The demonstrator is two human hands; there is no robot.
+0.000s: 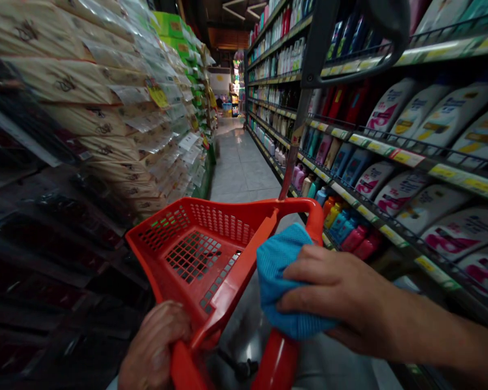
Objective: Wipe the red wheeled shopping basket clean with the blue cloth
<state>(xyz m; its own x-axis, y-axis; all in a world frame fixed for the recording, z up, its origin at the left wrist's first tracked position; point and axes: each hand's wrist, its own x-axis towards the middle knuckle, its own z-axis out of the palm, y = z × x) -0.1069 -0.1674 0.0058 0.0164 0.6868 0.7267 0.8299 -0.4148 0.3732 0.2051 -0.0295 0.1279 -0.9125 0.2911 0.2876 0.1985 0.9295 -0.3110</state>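
Note:
A red plastic shopping cart (pixel 244 254) with a perforated basket stands in front of me in the aisle. My left hand (pixel 158 344) grips the basket's near left rim, fingers curled over its edge. On the right, my right hand (pixel 329 287) is wrapped round a blue textured cloth (pixel 282 254), which lies against the cart's thick red handle. The cloth hides part of the handle, and the tips of my right fingers press into it. No goods show in the basket.
Shelves of bottles (pixel 427 200) line the right side, with a grey post and frame (pixel 309 70) close to the cart. Stacked wrapped packs (pixel 101 114) rise on the left, near dark packaged goods (pixel 44 260). A tiled floor (pixel 236 157) runs ahead between them.

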